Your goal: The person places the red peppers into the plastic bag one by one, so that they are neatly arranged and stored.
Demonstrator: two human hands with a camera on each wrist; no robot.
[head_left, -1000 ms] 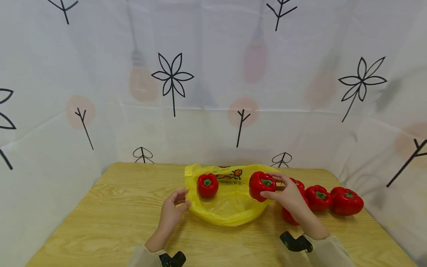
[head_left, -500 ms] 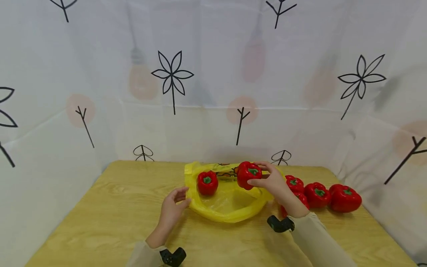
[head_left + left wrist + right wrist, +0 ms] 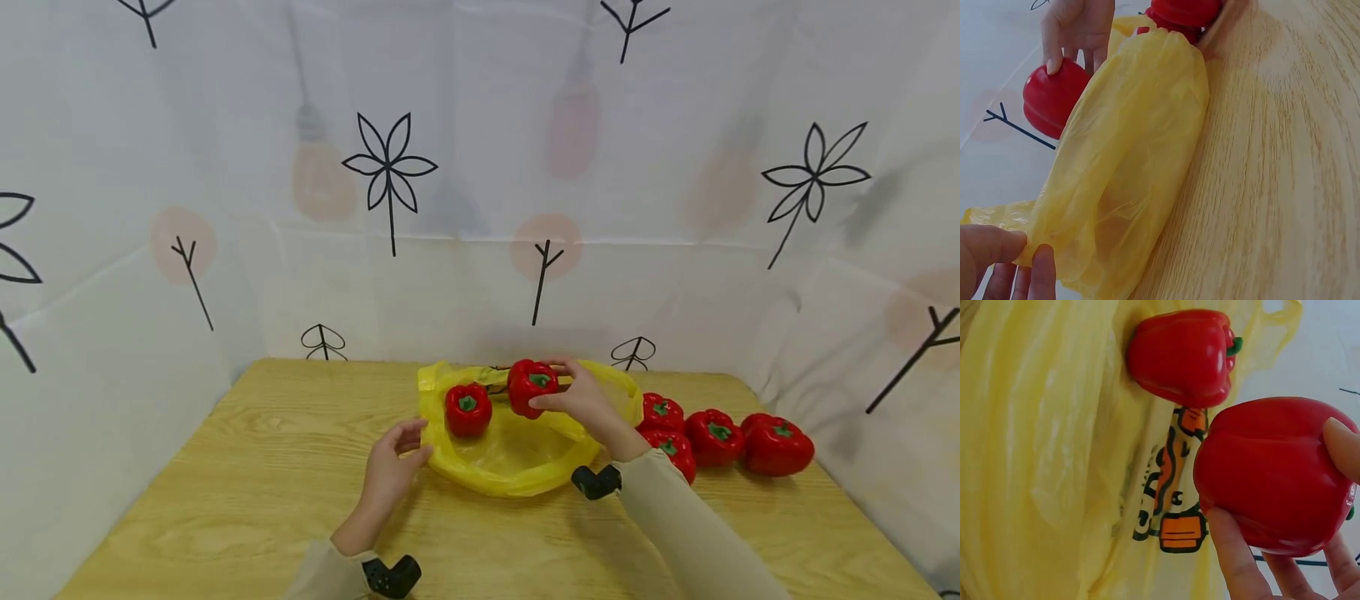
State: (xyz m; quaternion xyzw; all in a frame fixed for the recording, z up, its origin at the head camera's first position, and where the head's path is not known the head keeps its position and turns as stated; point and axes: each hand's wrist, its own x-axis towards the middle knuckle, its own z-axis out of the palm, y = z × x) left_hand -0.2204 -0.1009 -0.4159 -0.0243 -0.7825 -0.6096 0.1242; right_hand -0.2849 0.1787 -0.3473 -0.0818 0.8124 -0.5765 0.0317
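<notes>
A red bell pepper [image 3: 531, 388] with a green stem is held by my right hand [image 3: 588, 406], thumb on the near side and fingers behind. It hangs above the opening of a yellow plastic bag [image 3: 495, 482]. Inside the bag, toward its left side, sits a second bell pepper [image 3: 1182, 357], stem up in the head view. My left hand [image 3: 392, 465] pinches the bag's left edge between thumb and fingers, which the left wrist view shows close up. Dark and orange print [image 3: 1182, 532] shows on the bag's far inner wall.
To the right of the bag lie several more red peppers, among them one beside the right forearm [image 3: 673, 452], a middle one [image 3: 715, 438] and an outermost one [image 3: 777, 445]. A wooden table [image 3: 247, 475] carries everything. Behind it hangs a patterned white cloth [image 3: 465, 292].
My right hand has carried its bell pepper leftward from the bag's right rim, closer to the pepper inside. My left hand stays at the bag's left edge.
</notes>
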